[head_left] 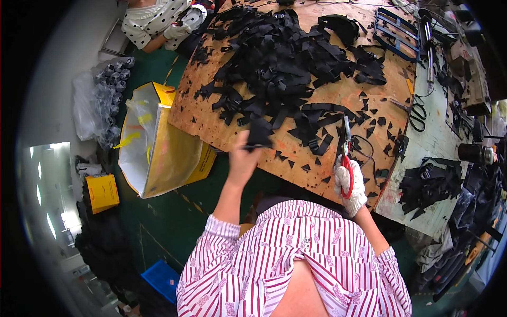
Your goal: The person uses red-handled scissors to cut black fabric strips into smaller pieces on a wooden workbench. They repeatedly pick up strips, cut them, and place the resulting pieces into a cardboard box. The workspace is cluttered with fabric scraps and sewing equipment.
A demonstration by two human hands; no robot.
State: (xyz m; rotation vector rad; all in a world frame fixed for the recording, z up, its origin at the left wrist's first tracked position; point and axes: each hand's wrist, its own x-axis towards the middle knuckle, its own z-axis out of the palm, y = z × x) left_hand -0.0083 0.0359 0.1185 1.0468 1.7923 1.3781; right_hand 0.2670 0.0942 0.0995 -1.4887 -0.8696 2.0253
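Note:
My bare left hand [244, 156] grips a dark black strap piece [260, 132] at the front edge of the wooden worktable [185, 116]. My right hand [349, 185], in a white knit glove, is closed on red-handled scissors [346, 164], their blades pointing away from me over the table. A large tangled pile of black straps [274, 58] covers the back and middle of the table, some with buckles. Small black triangular offcuts [306, 167] are scattered around the scissors and along the right side.
A yellow open bag [137, 142] stands left of the table, near a yellow box [101, 193]. A co-worker [158, 24] with gloved hands is at the back left. A blue rack [396, 34], a pale side bench [425, 137] with straps, and machinery [467, 79] are at right.

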